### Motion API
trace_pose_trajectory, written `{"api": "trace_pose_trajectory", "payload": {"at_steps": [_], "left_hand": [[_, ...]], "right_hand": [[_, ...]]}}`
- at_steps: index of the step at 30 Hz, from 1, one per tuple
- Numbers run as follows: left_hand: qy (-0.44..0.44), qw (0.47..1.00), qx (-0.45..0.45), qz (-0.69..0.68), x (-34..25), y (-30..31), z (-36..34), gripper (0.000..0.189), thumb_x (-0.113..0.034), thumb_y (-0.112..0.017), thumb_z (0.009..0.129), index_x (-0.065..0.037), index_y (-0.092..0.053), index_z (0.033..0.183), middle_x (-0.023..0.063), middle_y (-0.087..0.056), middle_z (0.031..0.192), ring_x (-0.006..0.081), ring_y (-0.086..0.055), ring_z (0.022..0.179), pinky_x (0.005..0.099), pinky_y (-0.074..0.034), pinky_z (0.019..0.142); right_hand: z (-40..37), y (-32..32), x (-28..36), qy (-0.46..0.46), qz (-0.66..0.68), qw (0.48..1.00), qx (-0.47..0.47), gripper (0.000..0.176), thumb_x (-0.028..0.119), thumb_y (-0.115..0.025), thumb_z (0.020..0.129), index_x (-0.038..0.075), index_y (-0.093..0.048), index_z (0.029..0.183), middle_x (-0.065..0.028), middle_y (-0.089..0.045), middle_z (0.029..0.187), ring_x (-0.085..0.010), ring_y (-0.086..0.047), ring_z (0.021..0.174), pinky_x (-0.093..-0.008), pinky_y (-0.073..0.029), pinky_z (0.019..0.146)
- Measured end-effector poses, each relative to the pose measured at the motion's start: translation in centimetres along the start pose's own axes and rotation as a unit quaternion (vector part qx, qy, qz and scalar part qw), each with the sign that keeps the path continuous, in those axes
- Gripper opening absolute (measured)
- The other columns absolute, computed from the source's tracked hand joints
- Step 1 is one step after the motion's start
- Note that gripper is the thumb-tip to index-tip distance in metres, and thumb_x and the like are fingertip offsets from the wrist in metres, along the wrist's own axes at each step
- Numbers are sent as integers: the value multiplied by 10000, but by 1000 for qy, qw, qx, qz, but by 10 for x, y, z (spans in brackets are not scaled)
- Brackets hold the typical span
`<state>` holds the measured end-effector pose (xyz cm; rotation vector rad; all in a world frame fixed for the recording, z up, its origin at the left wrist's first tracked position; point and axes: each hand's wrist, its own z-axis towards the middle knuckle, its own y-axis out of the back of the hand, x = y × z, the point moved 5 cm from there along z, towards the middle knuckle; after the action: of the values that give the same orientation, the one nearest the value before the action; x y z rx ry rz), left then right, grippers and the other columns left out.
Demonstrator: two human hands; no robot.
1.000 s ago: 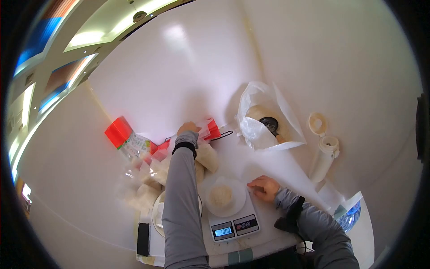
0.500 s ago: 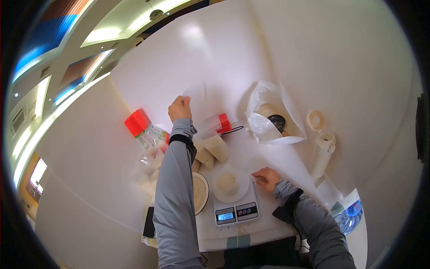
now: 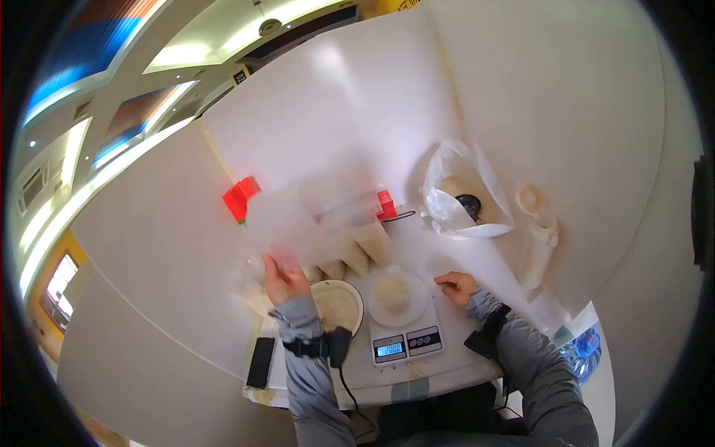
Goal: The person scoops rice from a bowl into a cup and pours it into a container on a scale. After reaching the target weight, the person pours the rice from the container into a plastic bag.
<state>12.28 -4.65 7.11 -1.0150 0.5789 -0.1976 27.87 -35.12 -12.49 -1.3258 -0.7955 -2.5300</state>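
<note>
Fingers, left hand (image 3: pixel 283 277) pinch clear bag (image 3: pixel 298 217) | right hand (image 3: pixel 456 286) loosely open | bowl (image 3: pixel 421 304): white grains (image 3: pixel 391 293)

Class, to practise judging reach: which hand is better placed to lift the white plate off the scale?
Probably the right hand: it rests empty beside the white plate on the scale, while the left hand holds a clear bag.

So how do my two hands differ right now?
The left hand grips a clear bag, blurred, over the table; the right hand holds nothing and rests on the table beside the scale. The left hand's fingers are curled shut; the right hand's lie loosely open. Both come from grey sleeves with dark wrist straps.
</note>
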Motion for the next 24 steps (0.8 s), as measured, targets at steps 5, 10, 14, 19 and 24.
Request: {"api": "trace_pose_trajectory", "payload": {"at_steps": [5,10,14,19,24], "left_hand": [[156,968,141,-140,8,60,-25,291,-241,-481,921,-54,-509,1142,46,-582,1094,155,-549,988,288,-471,841],[54,965,233,-110,17,108,-55,321,-273,-422,926,-145,-468,1216,2,-519,1168,139,-510,1033,296,-440,870],[120,945,89,-291,29,122,-79,327,-214,-487,883,-104,-472,1190,26,-524,1144,144,-511,1026,283,-426,870],[189,893,16,-408,34,98,-93,278,-173,-530,854,-79,-494,1113,42,-549,1076,137,-563,922,265,-460,801],[242,865,-38,-439,32,83,-93,221,-184,-555,844,-72,-521,1031,25,-579,982,109,-587,851,226,-475,716]], "right_hand": [[15,0,-32,-120,108,984,79,254,-28,-515,806,6,-604,1042,-73,-632,973,-140,-580,901,-268,-457,821],[54,25,-25,-122,-48,988,80,289,-11,-541,769,14,-601,1050,-107,-633,979,-185,-596,888,-277,-463,826],[96,19,-31,22,-304,948,88,388,-5,-542,699,25,-583,1084,-178,-582,1080,-304,-570,965,-337,-456,869],[142,-15,-47,53,-360,923,122,479,-3,-557,651,7,-540,1130,-213,-491,1208,-343,-491,1090,-357,-414,932],[187,-41,-87,45,-431,879,199,612,35,-622,571,-9,-503,1170,-216,-461,1249,-338,-453,1149,-345,-393,964]]}}
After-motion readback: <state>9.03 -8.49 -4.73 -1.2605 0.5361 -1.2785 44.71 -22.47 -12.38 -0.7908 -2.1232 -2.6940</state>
